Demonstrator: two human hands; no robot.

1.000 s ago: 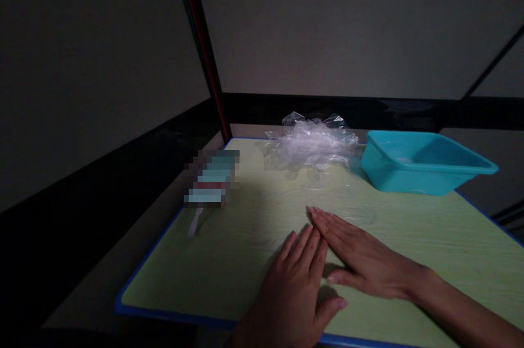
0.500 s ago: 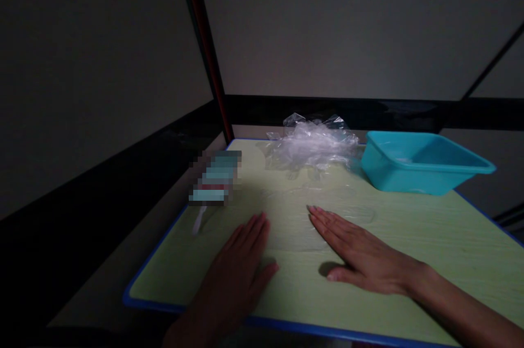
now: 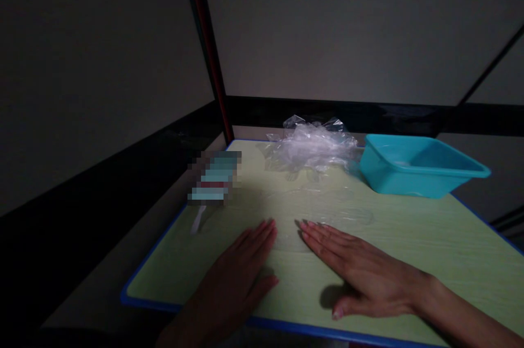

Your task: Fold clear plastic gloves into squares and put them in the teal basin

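A thin, clear plastic glove point(image 3: 339, 214) lies flattened on the table, its outline faint, with finger-like shapes towards the right. My left hand point(image 3: 241, 269) is open and palm down, fingertips at the glove's near left part. Flat on the near right part rests my right hand point(image 3: 364, 269), also open, its fingers stretched together and thumb apart. A small gap separates the two sets of fingertips. Neither hand grips anything.
The pale green table point(image 3: 442, 250) has a blue edge. Crumpled clear plastic point(image 3: 313, 146) is heaped at the back, beside a turquoise basin point(image 3: 413, 176). A blurred-out pack point(image 3: 215, 179) lies at the left, with a whitish strip point(image 3: 198, 220) below it. Walls stand behind and left.
Both hands have slid slightly towards me, and their fingertips have come closer together. The plastic heap, the pack and the basin stay in place.
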